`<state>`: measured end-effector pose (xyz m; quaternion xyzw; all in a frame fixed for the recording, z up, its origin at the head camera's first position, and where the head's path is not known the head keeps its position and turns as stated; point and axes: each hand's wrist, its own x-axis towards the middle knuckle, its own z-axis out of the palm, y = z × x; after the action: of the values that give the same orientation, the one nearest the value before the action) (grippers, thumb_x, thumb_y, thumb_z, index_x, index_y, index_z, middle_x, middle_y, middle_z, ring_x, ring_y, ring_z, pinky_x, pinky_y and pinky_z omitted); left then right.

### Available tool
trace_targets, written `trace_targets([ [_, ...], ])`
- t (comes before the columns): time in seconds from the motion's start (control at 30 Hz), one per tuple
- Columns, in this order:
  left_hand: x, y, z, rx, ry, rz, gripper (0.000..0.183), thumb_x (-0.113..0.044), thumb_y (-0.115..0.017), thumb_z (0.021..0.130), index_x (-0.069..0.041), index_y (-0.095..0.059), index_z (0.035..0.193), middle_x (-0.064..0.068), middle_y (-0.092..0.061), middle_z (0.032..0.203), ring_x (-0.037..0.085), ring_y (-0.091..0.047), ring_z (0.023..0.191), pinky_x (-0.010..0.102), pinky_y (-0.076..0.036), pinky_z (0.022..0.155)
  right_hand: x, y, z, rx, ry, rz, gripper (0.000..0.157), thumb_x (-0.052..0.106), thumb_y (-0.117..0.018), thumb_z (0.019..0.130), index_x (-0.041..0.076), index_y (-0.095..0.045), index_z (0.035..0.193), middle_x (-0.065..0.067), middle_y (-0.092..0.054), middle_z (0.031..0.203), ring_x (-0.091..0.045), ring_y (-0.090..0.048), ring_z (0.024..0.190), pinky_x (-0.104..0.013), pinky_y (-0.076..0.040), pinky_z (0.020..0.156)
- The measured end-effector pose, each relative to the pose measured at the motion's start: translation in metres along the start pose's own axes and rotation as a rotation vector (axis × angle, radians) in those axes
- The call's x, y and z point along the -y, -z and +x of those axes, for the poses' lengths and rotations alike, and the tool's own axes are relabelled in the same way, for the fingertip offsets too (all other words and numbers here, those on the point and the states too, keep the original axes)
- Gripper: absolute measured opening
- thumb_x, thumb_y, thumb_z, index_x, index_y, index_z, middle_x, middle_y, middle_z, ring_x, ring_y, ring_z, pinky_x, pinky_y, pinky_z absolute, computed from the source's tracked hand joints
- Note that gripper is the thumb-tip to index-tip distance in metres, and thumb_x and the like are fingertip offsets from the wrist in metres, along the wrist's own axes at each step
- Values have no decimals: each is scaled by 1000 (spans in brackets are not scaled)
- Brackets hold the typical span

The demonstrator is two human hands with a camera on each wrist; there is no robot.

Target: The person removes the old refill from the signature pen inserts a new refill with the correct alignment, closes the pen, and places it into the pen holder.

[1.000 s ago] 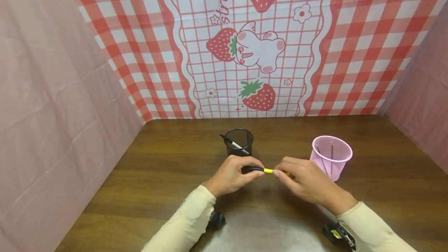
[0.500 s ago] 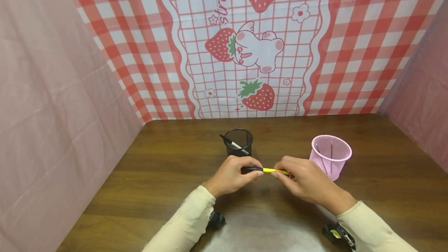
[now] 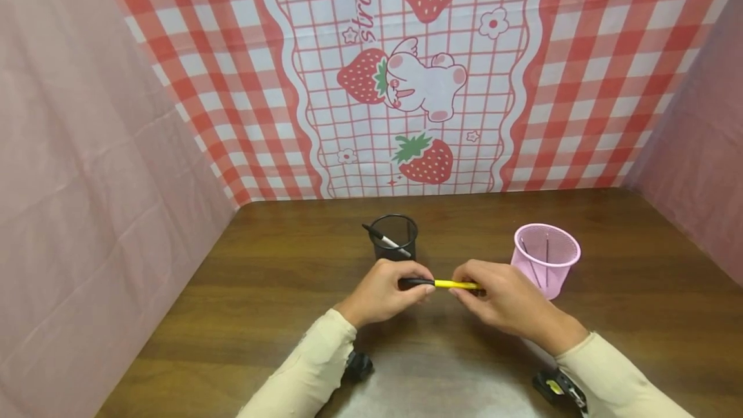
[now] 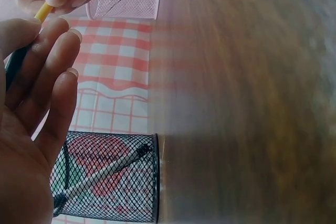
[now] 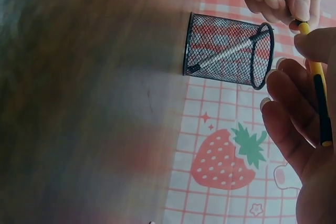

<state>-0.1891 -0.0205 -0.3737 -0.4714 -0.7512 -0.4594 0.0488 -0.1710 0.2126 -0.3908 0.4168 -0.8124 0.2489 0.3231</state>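
A slim yellow-and-black pen [image 3: 448, 284] lies level between my two hands. My left hand [image 3: 380, 292] pinches its black end between thumb and fingers. The yellow part sits in my right hand [image 3: 511, 298], pinched by thumb and fingertips. In the right wrist view, the yellow shaft of the pen [image 5: 316, 68] runs past the thumb, and a black strip lies along its lower part. From the left wrist, only a short yellow stretch of the pen [image 4: 44, 10] shows between the hands; fingers hide much of the rest.
Just behind my left hand stands a black mesh pen cup [image 3: 381, 252] with a black-and-white pen [image 3: 390, 240] leaning inside. A pink mesh pen cup [image 3: 551, 276] is behind my right hand. Beyond the wooden table [image 3: 278, 257] hangs a red checked cloth [image 3: 232, 82].
More of the yellow shaft shows at my right hand than a second ago, as its fingers have shifted slightly. My left hand keeps its hold on the black end.
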Motion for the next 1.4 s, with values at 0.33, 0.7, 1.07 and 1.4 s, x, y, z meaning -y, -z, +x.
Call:
trace_targets([
  [0.33,-1,0,0,3,-29,17,8,-3,-64,86,-1,-65,94,6,-67,80,2,-65,68,20,-54,61,3,2,-2,105,-113,-22,20,19,-72,74,20,-57,87,17,-52,73,-2,-50,57,-13,-41,51],
  [0.7,-6,3,2,5,-57,-10,9,0,-65,84,3,-65,92,9,-67,78,13,-65,70,20,-53,64,5,2,-2,136,-149,-12,16,27,-69,82,26,-61,97,23,-52,79,1,-51,61,-12,-40,55],
  [1.07,-4,3,1,-39,-59,-18,10,-1,-66,84,1,-65,93,7,-66,77,9,-64,66,21,-53,62,3,1,-3,115,-121,-3,15,24,-68,84,24,-63,98,23,-54,83,3,-50,63,-11,-40,57],
  [1.4,-3,2,0,-43,-27,-80,10,1,-65,84,3,-64,94,11,-66,80,16,-66,66,23,-55,60,3,0,-2,66,-86,0,15,16,-71,81,21,-64,94,19,-56,81,3,-48,62,-12,-41,54],
])
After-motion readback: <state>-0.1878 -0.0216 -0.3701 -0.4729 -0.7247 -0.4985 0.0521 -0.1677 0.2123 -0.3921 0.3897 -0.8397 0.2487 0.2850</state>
